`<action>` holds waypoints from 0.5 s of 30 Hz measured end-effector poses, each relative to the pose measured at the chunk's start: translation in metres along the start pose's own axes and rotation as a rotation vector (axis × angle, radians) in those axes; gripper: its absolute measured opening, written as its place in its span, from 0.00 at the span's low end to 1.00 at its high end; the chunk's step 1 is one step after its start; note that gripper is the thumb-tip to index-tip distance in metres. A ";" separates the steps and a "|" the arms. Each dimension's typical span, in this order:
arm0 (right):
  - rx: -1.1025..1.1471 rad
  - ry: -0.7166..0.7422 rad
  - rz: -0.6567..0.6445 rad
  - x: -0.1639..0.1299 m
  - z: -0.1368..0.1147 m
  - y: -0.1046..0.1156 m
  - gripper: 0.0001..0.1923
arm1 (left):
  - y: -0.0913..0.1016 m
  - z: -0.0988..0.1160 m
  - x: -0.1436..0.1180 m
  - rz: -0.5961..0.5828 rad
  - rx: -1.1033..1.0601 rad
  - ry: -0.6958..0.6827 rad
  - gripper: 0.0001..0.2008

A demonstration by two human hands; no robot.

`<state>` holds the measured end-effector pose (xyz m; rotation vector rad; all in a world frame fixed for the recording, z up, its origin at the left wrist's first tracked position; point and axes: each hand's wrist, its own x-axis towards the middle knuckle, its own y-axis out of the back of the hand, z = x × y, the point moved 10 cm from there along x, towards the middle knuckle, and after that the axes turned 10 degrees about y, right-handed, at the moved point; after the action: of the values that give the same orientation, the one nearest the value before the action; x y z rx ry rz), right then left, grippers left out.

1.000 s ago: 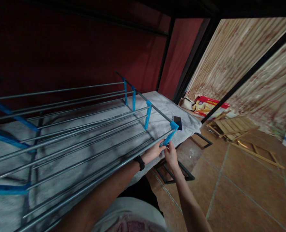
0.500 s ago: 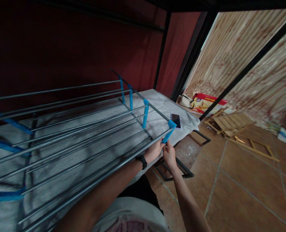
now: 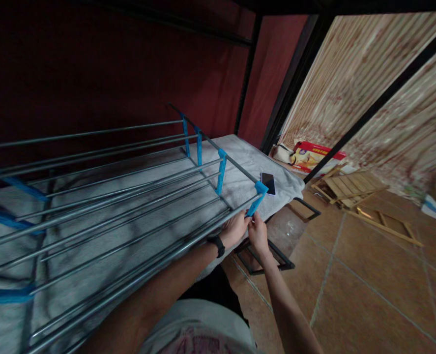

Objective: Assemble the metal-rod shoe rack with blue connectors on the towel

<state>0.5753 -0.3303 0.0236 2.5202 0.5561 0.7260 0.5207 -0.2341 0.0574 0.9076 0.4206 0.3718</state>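
Rack rods: smooth, glossy metal. Connectors: blue matt plastic. Bed cover: grey, rough cloth.

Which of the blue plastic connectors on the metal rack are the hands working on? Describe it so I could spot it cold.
Start at the metal rod rack lying on the grey-covered bed. Follow its end rail, where four blue connectors sit in a row, toward the phone. It is the nearest blue connector, the only one pinched by the left hand and right hand.

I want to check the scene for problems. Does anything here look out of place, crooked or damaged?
Yes. The rack lies on its side across the bed. A phone rests near the bed's edge. Loose wooden frames lie scattered on the floor. No damage is visible.
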 end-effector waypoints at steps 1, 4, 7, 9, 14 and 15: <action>-0.008 -0.005 -0.001 0.000 0.000 0.000 0.09 | 0.000 0.000 0.001 0.009 0.013 0.003 0.13; -0.014 -0.017 0.000 -0.001 -0.002 0.000 0.09 | 0.001 0.002 0.000 0.028 0.035 -0.002 0.12; 0.003 -0.020 0.000 -0.001 -0.005 0.001 0.09 | 0.000 0.002 -0.001 0.013 0.004 0.000 0.12; 0.016 -0.020 -0.008 -0.001 -0.008 0.001 0.09 | 0.001 0.001 -0.001 -0.001 -0.034 -0.001 0.12; 0.015 -0.006 -0.031 -0.002 -0.016 0.001 0.11 | 0.000 -0.003 0.000 -0.019 -0.115 -0.045 0.10; 0.012 -0.002 -0.036 -0.003 -0.017 0.000 0.11 | -0.001 -0.004 0.000 -0.017 -0.126 -0.051 0.10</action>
<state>0.5637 -0.3266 0.0355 2.5149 0.6053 0.7095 0.5190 -0.2315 0.0546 0.7888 0.3543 0.3545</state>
